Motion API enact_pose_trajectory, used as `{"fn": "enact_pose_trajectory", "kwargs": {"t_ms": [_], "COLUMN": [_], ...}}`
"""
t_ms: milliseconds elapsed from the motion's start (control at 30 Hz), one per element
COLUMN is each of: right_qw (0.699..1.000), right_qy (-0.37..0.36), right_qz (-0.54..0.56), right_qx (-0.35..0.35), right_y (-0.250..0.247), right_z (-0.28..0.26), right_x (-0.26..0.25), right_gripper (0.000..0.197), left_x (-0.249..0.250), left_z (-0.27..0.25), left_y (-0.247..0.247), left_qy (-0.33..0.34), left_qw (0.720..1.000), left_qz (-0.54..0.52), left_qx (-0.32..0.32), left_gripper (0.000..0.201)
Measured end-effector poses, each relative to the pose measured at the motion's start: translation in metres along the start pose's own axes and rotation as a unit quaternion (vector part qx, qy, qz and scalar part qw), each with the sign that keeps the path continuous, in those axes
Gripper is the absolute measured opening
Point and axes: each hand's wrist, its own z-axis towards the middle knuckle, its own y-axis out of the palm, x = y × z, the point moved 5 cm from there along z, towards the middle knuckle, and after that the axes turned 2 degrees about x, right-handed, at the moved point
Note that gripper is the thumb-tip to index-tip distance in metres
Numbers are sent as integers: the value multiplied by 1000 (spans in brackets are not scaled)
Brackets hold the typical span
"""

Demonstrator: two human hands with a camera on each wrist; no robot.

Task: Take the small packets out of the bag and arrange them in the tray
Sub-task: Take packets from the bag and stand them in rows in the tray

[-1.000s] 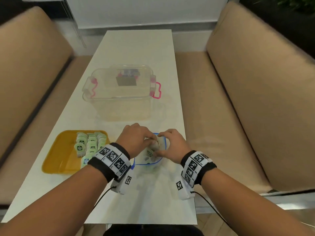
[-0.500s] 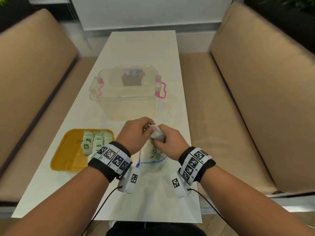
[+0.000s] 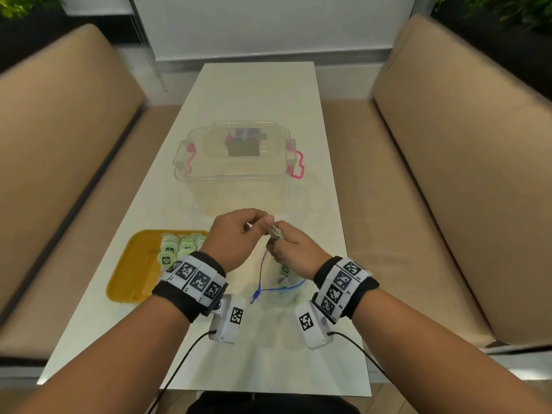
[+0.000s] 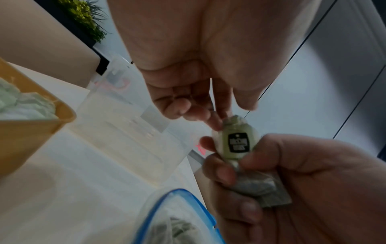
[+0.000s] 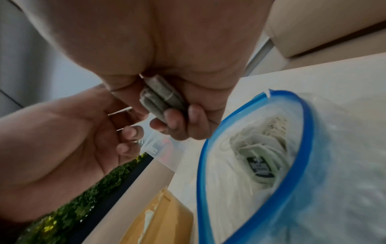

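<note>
My right hand [image 3: 282, 245] grips a small stack of pale green packets [image 3: 274, 233] just above the open clear bag [image 3: 286, 289] with the blue zip rim. In the left wrist view the top packet [image 4: 236, 143] shows a black label, and my left hand [image 4: 230, 116] pinches its upper end. The right wrist view shows the stack [image 5: 160, 99] edge-on in my right hand [image 5: 169, 118]. More packets [image 5: 261, 163] lie inside the bag [image 5: 307, 125]. The yellow tray [image 3: 131, 273] sits to the left and holds several packets [image 3: 179, 248] in rows.
A clear lidded storage box [image 3: 236, 168] with pink latches stands on the white table [image 3: 254, 91] behind my hands. Tan sofa cushions [image 3: 448, 162] flank the table on both sides. The tray's near half is bare.
Both hands have lifted out of the bag's mouth. The right hand now holds a stack of packets in the air and the left hand's fingers have come to the top packet.
</note>
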Motion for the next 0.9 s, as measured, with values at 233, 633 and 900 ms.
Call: {"fn": "enact_pose_trajectory", "kwargs": {"t_ms": [233,633,900], "right_qw": [1000,981,977], "right_qy": [5,-121,-161], "right_qz": [-3,-64,-90], "right_qx": [0,134,109], "right_y": [18,45,91], "right_z": [8,24,46], "right_x": [-18,-59,-97], "right_gripper": [26,26,14], "left_x": [-1,2,-14], "left_z": [-1,13,6], "left_y": [-43,-143,-166], "left_qy": [73,110,114], "left_qw": [993,947,955], "left_qz": [87,300,266], "left_qx": [-22,-23,-68], "left_gripper": [7,13,8]}}
